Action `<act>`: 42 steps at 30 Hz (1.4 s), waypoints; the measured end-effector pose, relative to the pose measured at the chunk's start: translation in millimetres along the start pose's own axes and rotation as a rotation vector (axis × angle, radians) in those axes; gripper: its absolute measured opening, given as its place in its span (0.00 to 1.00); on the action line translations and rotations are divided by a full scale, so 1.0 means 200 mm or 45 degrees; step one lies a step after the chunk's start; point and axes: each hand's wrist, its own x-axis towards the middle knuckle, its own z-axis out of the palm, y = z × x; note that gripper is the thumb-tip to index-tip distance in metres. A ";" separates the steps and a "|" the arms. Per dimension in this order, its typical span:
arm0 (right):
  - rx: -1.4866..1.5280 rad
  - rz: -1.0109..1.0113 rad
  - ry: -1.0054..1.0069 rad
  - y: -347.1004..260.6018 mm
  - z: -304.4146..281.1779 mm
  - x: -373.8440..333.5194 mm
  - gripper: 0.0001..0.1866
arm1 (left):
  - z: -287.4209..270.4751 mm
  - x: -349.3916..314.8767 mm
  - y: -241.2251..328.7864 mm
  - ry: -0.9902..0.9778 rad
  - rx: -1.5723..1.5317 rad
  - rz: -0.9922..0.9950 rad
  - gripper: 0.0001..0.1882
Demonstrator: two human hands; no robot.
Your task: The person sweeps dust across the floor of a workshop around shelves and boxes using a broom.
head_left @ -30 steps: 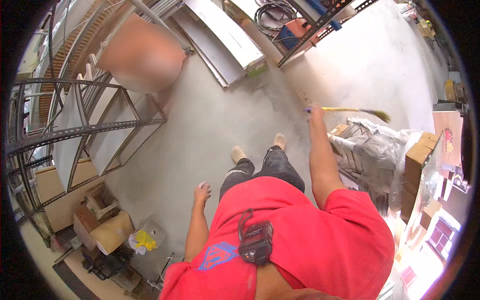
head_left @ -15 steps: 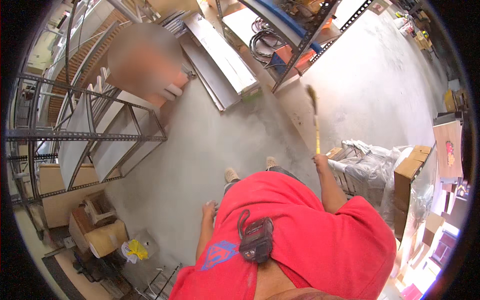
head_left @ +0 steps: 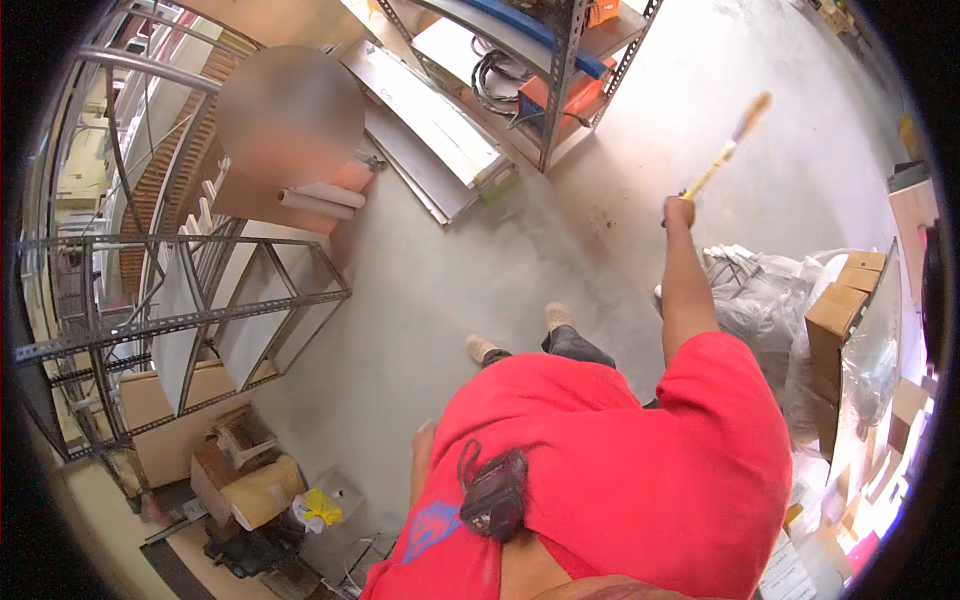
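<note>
Yellow brush handle [head_left: 722, 158] up in the air — the right hand [head_left: 679, 211] is fisted around its lower end, arm stretched forward, bristles pointing away over the grey concrete floor [head_left: 420, 290]; the left hand [head_left: 424, 436] hangs low beside the red shirt [head_left: 640, 470], mostly hidden — spread or curled, I cannot tell; crumpled plastic sheeting [head_left: 760, 300] lies just right of the raised arm; a metal shelf rack [head_left: 560, 70] stands ahead.
</note>
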 end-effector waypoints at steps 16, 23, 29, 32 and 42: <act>-1.036 -0.891 -0.471 0.88 -0.02 -0.27 0.22 | 0.04 -0.11 0.17 -0.079 -0.196 0.090 0.17; -0.743 -1.270 -0.555 0.91 -0.13 -0.59 0.27 | 0.14 0.01 0.25 0.174 -0.412 -0.084 0.19; -0.905 -1.674 -0.880 0.48 0.30 -0.68 0.26 | 0.15 -0.09 0.34 0.300 -0.608 -0.153 0.18; -0.995 -1.820 -1.014 0.38 0.43 -0.79 0.26 | 0.22 -0.16 0.24 0.249 -0.632 -0.228 0.18; -1.278 -2.129 -1.203 0.10 0.71 -1.21 0.26 | 0.61 -0.30 -0.17 0.460 -0.809 -0.555 0.23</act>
